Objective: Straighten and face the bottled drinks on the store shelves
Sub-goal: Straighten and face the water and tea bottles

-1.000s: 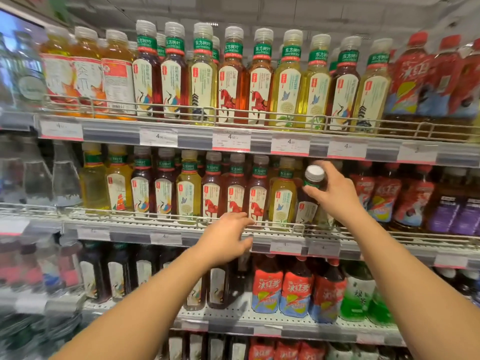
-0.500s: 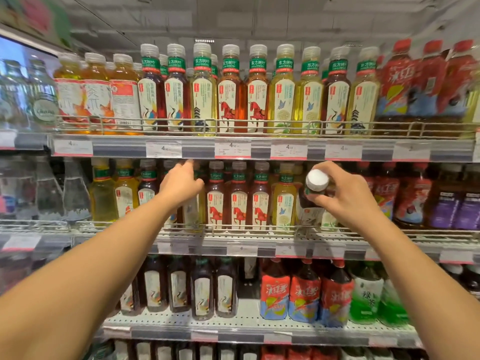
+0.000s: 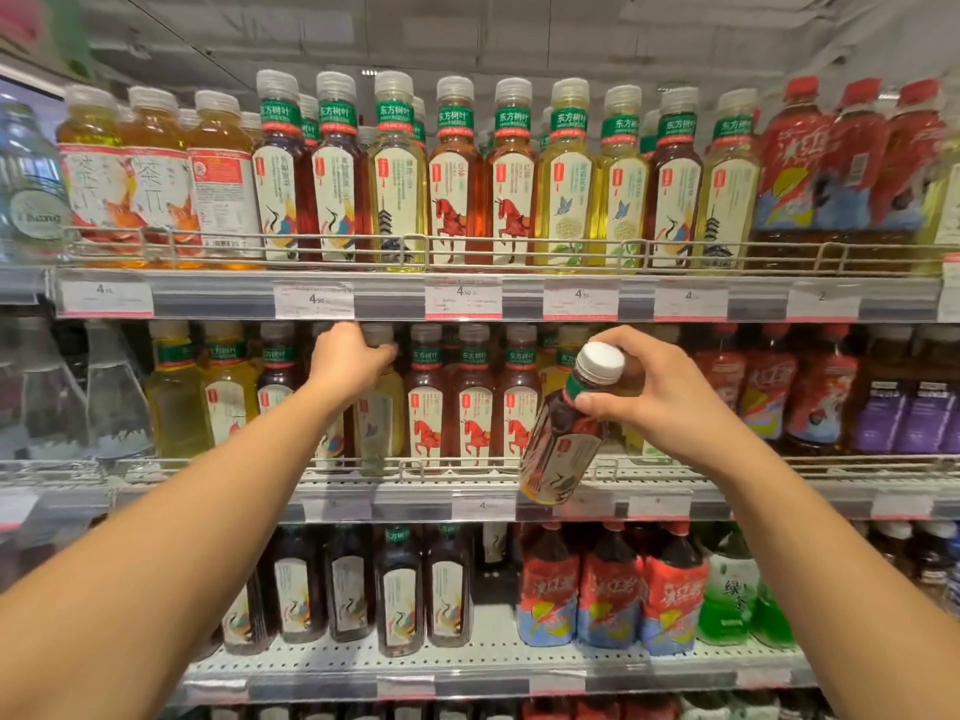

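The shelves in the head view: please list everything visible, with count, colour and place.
Tea bottles: many, amber, yellow and dark, top and middle shelves.
Red-label bottles: several, right side of three shelves.
Purple-label bottles: at least two, middle shelf, far right.
Green bottles: two, lower shelf, right.
Clear bottles: several, far left.
Price tags: white, shelf edges.
Dark tea bottle: one, tilted, off the shelf.
Left hand: grips a middle-shelf bottle.
Right hand: holds the dark tea bottle's neck.

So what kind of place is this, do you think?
Most likely a shop's drinks aisle, perhaps a chilled case: tiered wire-fronted shelves packed with rows of bottled tea, and price tags clipped along each shelf edge.
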